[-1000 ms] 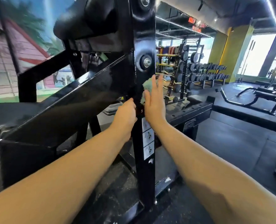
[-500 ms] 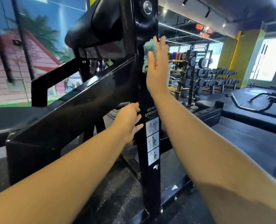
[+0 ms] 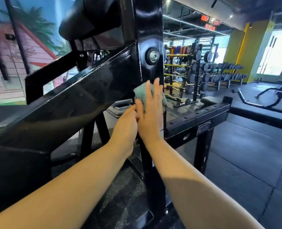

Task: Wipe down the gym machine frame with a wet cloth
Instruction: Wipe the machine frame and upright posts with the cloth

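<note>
A glossy black upright post of the gym machine frame (image 3: 151, 30) rises through the middle of the view, with a bolt (image 3: 153, 56) in it and a slanted black beam (image 3: 81, 98) joining it from the left. My right hand (image 3: 151, 113) presses a green cloth (image 3: 141, 94) flat against the post just below the bolt, fingers spread. My left hand (image 3: 126, 128) holds the post's left edge right beside the right hand, its fingers curled behind the post and partly hidden.
A black padded rest (image 3: 90, 17) sits above the beam. A low black perforated bar (image 3: 198, 116) runs right from the post. Dumbbell racks (image 3: 219, 73) and a weight bench (image 3: 272, 98) stand behind on the dark rubber floor. A painted mural wall (image 3: 13, 60) lies left.
My right hand has slid the cloth down the post from near its top to just below the bolt, ending beside my left hand. The left hand stayed on the post.
</note>
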